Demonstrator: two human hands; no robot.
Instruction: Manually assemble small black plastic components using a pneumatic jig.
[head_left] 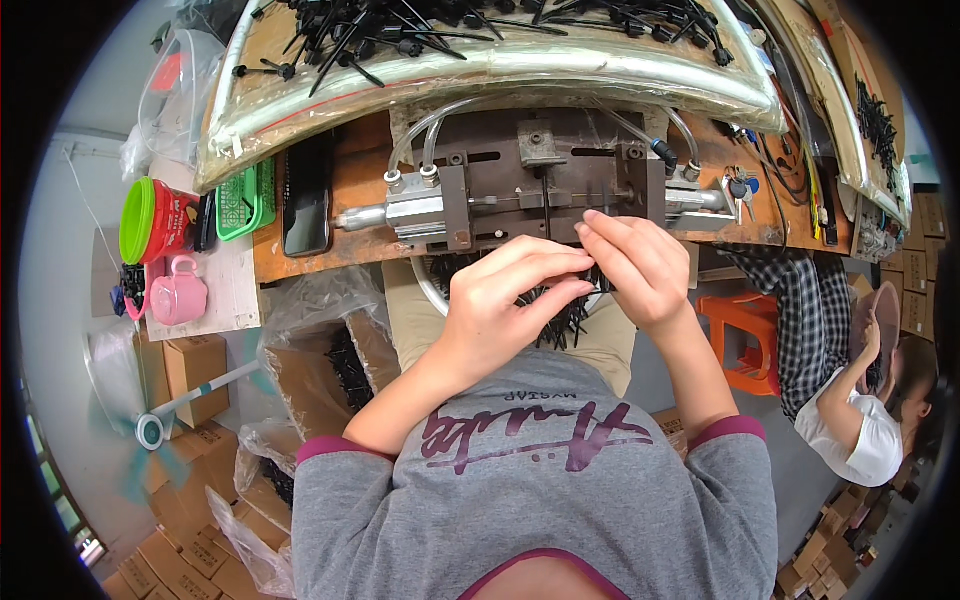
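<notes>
My left hand point(513, 292) curls in front of a metal press fixture point(490, 140), its fingertips meeting my right hand. My right hand point(642, 268) is pinched, with its fingertips close to the fixture's front edge. Whatever lies between the fingertips of both hands is hidden or too small to make out. A thin black stem point(546, 190) stands upright in view at the fixture's centre, between two small clamping blocks. Silvery air cylinders, a left one point(415, 212) and a right one point(695, 205), flank it. Below my hands, a bunch of black plastic parts point(567, 318) shows over my lap.
Black stemmed parts point(400, 30) heap on a plastic-wrapped tray point(500, 68) beyond the fixture. A phone point(308, 195), green basket point(240, 205), red tub point(165, 222) and pink mug point(180, 295) sit left. Keys point(740, 187) lie right. Near an orange stool point(742, 335), another person point(855, 400) sits.
</notes>
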